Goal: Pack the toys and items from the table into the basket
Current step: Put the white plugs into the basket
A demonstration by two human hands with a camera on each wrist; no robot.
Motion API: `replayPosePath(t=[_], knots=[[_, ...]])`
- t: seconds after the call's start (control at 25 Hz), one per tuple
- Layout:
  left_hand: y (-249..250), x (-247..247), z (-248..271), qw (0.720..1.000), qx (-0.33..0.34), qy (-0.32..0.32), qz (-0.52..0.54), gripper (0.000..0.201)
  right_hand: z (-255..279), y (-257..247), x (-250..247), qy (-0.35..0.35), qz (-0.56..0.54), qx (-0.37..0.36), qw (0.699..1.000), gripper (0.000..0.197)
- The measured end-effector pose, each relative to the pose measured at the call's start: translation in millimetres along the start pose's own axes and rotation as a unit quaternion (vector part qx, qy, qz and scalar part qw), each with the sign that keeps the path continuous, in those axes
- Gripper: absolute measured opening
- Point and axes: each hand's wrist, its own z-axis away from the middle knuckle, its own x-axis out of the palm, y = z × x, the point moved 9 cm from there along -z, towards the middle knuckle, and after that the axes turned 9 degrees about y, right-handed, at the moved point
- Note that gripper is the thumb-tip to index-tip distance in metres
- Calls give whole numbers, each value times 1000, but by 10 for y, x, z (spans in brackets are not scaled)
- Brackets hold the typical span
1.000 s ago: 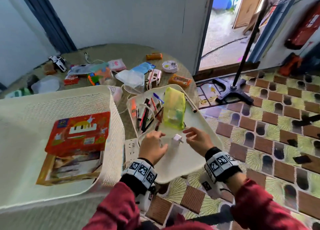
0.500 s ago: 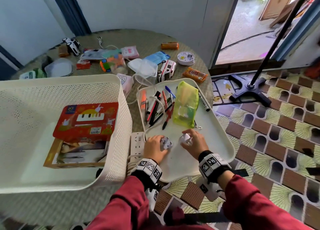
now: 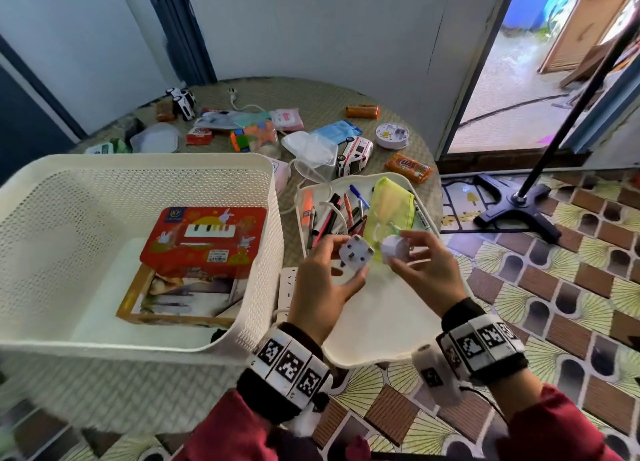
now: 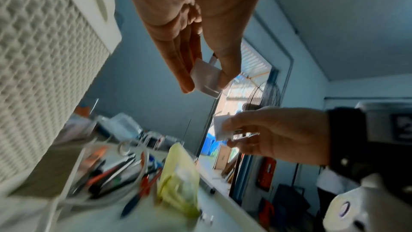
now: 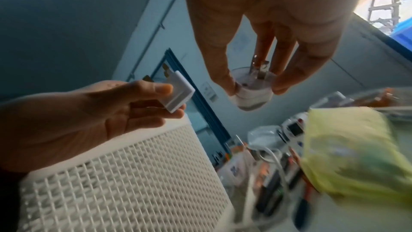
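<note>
Keep each hand's fingers pinching its white plug (image 3: 355, 254), (image 3: 393, 249); carry both over the basket (image 3: 145, 169) rim, release low inside

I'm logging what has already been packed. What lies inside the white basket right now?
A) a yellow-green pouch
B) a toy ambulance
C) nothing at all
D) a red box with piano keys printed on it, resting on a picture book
D: the head view shows the red piano box resting on a picture book inside the basket.

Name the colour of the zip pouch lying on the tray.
Translucent yellow-green pouch; clearest in the head view.
</note>
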Motion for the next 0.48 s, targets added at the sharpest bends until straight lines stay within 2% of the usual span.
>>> replayPosePath(t=[0.2,0.48], knots=[[415,-853,59,997,-7,73,38,39,-8,-898,71,-30,-56,-86,994,44],[267,-2150,-72,989,-27,142,-28,43,182,-2155,507,-95,-91,-172,976,44]])
